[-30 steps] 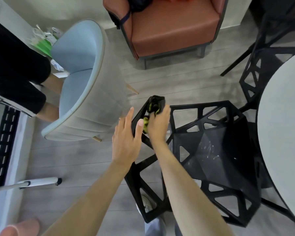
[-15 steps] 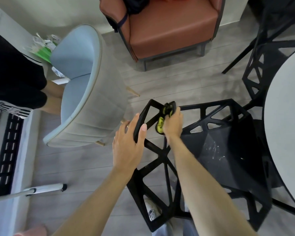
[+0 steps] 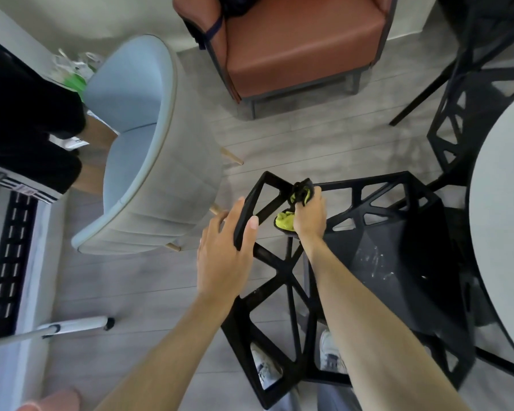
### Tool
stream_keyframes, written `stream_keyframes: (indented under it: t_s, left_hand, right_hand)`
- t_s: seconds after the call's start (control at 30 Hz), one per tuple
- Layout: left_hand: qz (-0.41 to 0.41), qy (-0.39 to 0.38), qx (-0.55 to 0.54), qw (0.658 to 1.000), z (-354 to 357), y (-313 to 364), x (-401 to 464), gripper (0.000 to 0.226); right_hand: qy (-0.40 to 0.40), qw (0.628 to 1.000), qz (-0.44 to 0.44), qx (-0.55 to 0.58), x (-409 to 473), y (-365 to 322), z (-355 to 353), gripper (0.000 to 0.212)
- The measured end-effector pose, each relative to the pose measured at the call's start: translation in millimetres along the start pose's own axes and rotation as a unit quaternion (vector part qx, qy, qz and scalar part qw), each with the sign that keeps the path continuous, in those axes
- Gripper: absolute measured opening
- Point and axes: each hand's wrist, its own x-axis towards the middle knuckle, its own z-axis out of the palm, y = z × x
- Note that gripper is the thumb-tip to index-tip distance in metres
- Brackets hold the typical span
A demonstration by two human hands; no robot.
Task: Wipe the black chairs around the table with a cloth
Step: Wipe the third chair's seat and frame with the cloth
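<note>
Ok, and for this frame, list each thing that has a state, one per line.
left hand: gripping the backrest frame of the black chair
right hand: closed on the cloth, pressing it to a strut
cloth: bunched, yellow-green and black
black chair: upright, pale smears on its seat
light blue armchair: upright, empty
brown armchair: dark item on it

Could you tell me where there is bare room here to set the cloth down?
The black chair's seat and the white tabletop at the right are bare. So is the floor between the grey chair and the brown armchair. The chair's back frame is crowded: left hand, right hand with the cloth.
</note>
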Motion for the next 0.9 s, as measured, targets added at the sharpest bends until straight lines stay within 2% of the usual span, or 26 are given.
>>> stream_keyframes:
  t_s: [0.1, 0.17, 0.23, 0.3, 0.43, 0.57, 0.63, 0.7, 0.8, 0.9]
  left_hand:
    - [0.006, 0.007, 0.003, 1.000, 0.1, -1.5, 0.1, 0.079]
    - [0.015, 0.014, -0.006, 1.000, -0.3, -3.7, -1.5, 0.073]
    - [0.019, 0.023, -0.048, 0.998, -0.2, -6.0, -4.0, 0.059]
    - [0.010, 0.026, -0.101, 0.995, -0.6, -7.4, -6.0, 0.053]
    - [0.006, 0.017, -0.143, 0.990, -1.6, -10.0, -4.6, 0.054]
    - [0.009, 0.010, -0.133, 0.991, -0.4, -8.7, -2.8, 0.059]
    - [0.013, 0.014, -0.135, 0.991, -0.4, -9.1, -2.9, 0.059]
    - [0.015, 0.010, -0.140, 0.990, -1.0, -10.7, -1.9, 0.057]
    - [0.003, 0.009, -0.149, 0.989, -3.0, -10.1, -2.5, 0.057]
    - [0.001, -0.003, -0.164, 0.987, -5.0, -8.3, -3.1, 0.057]
  right_hand:
    - [-0.016, 0.998, -0.036, 0.049, -17.7, -8.6, -2.4, 0.020]
    - [-0.054, 0.990, -0.098, 0.088, -53.7, -19.6, -8.4, 0.031]
    - [-0.096, 0.977, -0.175, 0.078, -94.9, -23.1, -16.7, 0.030]
    - [-0.118, 0.967, -0.214, 0.068, -126.5, -17.4, -22.0, 0.028]
    - [-0.104, 0.972, -0.202, 0.054, -123.0, -7.8, -16.0, 0.033]
    - [-0.020, 0.996, -0.051, 0.076, -50.8, -17.3, -1.8, 0.025]
    - [-0.015, 0.997, -0.022, 0.066, -34.7, -18.1, -2.2, 0.021]
    - [-0.045, 0.993, -0.070, 0.079, -56.7, -23.1, -7.5, 0.027]
    - [-0.105, 0.969, -0.204, 0.088, -130.4, -21.0, -20.6, 0.029]
    - [-0.154, 0.962, -0.217, 0.066, -181.3, 6.4, -32.3, 0.035]
